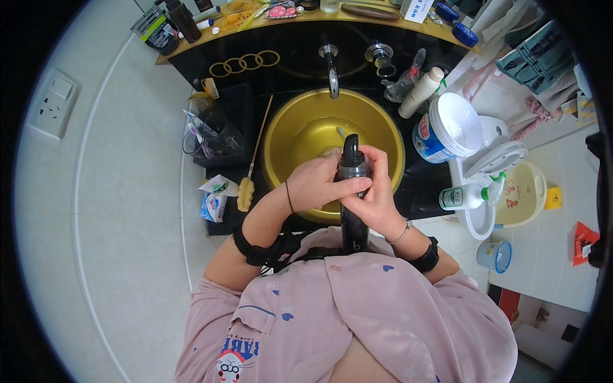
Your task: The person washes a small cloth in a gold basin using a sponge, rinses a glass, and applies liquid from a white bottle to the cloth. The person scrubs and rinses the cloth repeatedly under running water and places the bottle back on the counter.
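Both my hands are around a black pump bottle (354,225) with a black nozzle, held upright over the near edge of a gold-coloured basin (282,143). My left hand (316,184) reaches in from the left, its fingers partly hidden behind the bottle and its thumb across the front. From the right, my right hand (378,191) wraps the bottle's side below the nozzle. A little water and a pale object lie in the basin, the latter mostly hidden by the hands. Above the basin hangs a chrome faucet (330,72).
A long-handled yellow sponge brush (246,191) lies left of the basin, near a black organizer (225,129) with toothbrushes. Right of it stand a white bottle (421,93), a white bucket (455,129) and a green-topped spray bottle (462,197). A crowded wooden shelf (306,16) runs behind.
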`<action>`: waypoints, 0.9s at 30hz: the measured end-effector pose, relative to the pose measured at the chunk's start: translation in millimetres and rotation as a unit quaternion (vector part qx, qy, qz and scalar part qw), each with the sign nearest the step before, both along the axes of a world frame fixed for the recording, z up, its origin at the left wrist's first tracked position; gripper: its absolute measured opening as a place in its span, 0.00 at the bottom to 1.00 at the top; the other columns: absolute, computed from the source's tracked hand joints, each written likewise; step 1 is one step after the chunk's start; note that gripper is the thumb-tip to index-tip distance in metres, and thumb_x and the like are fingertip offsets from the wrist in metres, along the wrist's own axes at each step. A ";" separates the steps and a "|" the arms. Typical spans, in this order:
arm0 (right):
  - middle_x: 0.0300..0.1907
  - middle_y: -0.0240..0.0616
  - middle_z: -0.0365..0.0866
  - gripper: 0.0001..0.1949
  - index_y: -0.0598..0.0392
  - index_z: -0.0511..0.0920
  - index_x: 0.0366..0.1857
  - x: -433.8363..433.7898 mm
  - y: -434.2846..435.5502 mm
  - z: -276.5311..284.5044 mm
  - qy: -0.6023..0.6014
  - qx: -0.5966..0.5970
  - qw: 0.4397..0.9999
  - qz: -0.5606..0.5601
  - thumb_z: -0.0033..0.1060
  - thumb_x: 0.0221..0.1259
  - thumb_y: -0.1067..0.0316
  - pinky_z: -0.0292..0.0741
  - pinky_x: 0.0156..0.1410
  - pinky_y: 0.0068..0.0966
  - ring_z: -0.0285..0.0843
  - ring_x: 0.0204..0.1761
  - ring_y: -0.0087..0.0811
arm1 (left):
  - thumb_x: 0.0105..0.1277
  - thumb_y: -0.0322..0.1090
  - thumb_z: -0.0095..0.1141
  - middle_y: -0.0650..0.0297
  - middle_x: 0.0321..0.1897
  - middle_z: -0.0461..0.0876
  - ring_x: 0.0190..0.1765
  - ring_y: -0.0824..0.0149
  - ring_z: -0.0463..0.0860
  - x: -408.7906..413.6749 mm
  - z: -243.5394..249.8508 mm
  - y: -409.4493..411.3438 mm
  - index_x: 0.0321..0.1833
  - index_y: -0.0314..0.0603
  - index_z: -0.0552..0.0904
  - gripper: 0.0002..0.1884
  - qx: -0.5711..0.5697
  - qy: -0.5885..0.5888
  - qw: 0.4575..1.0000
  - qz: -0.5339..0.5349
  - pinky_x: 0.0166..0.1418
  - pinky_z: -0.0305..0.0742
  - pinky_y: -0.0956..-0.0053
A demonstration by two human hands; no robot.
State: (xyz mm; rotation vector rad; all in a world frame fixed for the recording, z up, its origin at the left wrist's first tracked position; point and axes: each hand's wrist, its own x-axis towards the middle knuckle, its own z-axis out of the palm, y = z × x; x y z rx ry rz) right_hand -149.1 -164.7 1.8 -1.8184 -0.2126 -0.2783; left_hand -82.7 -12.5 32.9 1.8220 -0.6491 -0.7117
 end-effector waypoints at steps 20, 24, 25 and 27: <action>0.54 0.49 0.70 0.38 0.53 0.63 0.64 37.8 -26.8 44.7 -0.116 -0.183 0.975 0.036 0.67 0.41 0.71 0.72 0.60 0.35 0.72 0.56 0.49 | 0.60 0.44 0.65 0.62 0.37 0.84 0.35 0.72 0.82 6.7 -6.9 5.3 0.53 0.35 0.79 0.23 -0.149 -0.061 0.980 0.120 0.41 0.75 0.79; 0.52 0.52 0.72 0.39 0.50 0.60 0.67 27.6 -20.5 41.4 -0.130 -0.280 0.950 0.048 0.65 0.45 0.66 0.74 0.57 0.35 0.74 0.52 0.51 | 0.59 0.44 0.65 0.62 0.28 0.84 0.28 0.73 0.81 4.3 -11.4 -0.8 0.42 0.33 0.82 0.19 -0.100 0.053 0.988 0.107 0.31 0.74 0.81; 0.51 0.53 0.73 0.39 0.51 0.59 0.67 26.4 -22.1 43.0 -0.066 -0.289 0.953 0.062 0.64 0.46 0.64 0.74 0.56 0.35 0.75 0.50 0.51 | 0.61 0.44 0.64 0.63 0.27 0.83 0.25 0.74 0.79 5.4 -8.9 -0.9 0.41 0.33 0.82 0.18 -0.071 0.052 0.992 0.092 0.28 0.72 0.82; 0.48 0.54 0.75 0.39 0.51 0.56 0.69 23.4 -30.5 47.7 0.063 -0.306 0.946 0.087 0.63 0.49 0.61 0.75 0.54 0.35 0.78 0.45 0.52 | 0.64 0.44 0.60 0.66 0.24 0.80 0.19 0.77 0.74 8.6 -5.0 0.4 0.40 0.32 0.82 0.17 -0.014 0.050 0.997 0.058 0.23 0.68 0.83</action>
